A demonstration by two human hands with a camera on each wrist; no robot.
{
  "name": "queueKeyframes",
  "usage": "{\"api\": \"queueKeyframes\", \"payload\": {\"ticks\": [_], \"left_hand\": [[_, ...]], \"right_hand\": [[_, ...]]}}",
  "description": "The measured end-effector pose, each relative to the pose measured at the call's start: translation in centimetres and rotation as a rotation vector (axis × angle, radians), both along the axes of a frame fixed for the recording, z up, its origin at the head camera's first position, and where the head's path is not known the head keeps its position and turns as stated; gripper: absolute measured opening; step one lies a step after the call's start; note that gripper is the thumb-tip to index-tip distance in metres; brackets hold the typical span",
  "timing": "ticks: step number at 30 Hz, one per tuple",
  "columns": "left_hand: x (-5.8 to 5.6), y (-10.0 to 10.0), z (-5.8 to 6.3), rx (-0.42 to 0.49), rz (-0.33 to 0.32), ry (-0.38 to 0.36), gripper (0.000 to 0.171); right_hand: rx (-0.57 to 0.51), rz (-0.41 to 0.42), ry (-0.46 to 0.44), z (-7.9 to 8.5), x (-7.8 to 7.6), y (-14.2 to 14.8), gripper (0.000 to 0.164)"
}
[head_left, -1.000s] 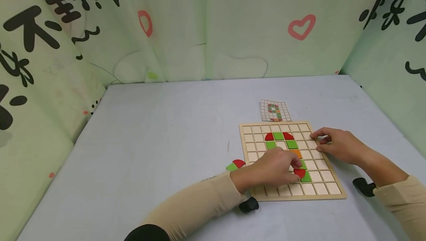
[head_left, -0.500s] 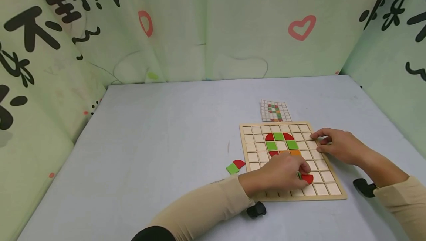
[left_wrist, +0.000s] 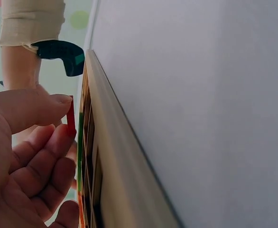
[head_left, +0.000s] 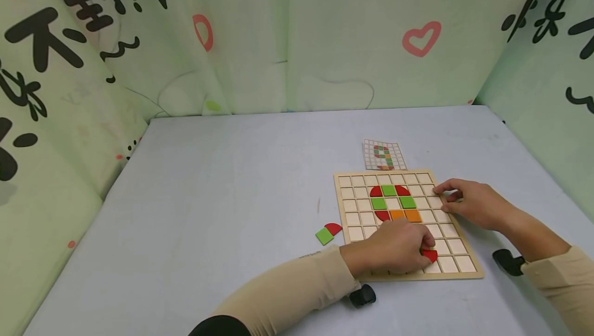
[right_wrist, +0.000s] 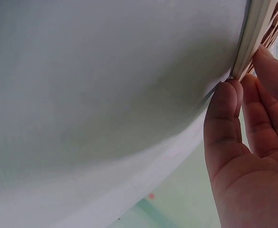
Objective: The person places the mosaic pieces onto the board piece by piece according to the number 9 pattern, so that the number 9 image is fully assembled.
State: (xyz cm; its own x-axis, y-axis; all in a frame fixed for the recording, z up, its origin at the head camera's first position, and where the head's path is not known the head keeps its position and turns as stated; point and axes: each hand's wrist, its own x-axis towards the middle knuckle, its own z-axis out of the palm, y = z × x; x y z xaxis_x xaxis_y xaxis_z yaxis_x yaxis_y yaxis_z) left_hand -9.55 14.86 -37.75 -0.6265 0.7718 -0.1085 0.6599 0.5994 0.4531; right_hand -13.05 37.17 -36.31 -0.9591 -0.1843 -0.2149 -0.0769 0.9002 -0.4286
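My left hand (head_left: 396, 246) pinches a red quarter-round tile (head_left: 430, 256) between thumb and index finger, close over the lower part of a wooden grid board (head_left: 457, 275). In the left wrist view the red tile (left_wrist: 71, 116) stands edge-on beside the board's frame. Red quarter-rounds, green squares (head_left: 407, 202) and orange squares (head_left: 412, 216) fill some upper and middle cells. Lower tiles are hidden behind the left hand. My right hand (head_left: 475, 203) holds the board's right edge, thumb and fingers against the frame (right_wrist: 253, 40).
Left of the board, a loose green square (head_left: 324, 236) and a loose red quarter-round (head_left: 333, 228) lie touching on the white table (head_left: 223, 197). A small pattern card (head_left: 368, 163) lies behind the board. Printed curtains surround the table.
The left hand has moved right and slightly nearer with the red quarter-round tile, uncovering the red and orange tiles in the middle row. The right hand stays at the board's edge.
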Motion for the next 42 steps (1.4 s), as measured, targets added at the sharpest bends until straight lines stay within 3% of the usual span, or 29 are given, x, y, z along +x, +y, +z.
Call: {"api": "queueKeyframes", "payload": {"ticks": [11, 19, 30, 42], "left_hand": [[-0.01, 0.48, -0.27, -0.03, -0.028, -0.007, 0.026], [0.23, 0.68, -0.21, -0.067, -0.026, 0.03, 0.025], [0.25, 0.52, -0.26, -0.05, -0.028, 0.019, 0.026], [0.42, 0.53, -0.36, -0.032, -0.055, 0.058, 0.021]], "right_hand": [[0.008, -0.007, -0.003, -0.04, 0.0, -0.02, 0.036], [0.009, -0.006, 0.002, -0.06, 0.02, -0.08, 0.036], [0.014, 0.005, 0.01, -0.05, 0.04, 0.02, 0.035], [0.014, -0.002, 0.0, -0.05, 0.0, -0.03, 0.036]]}}
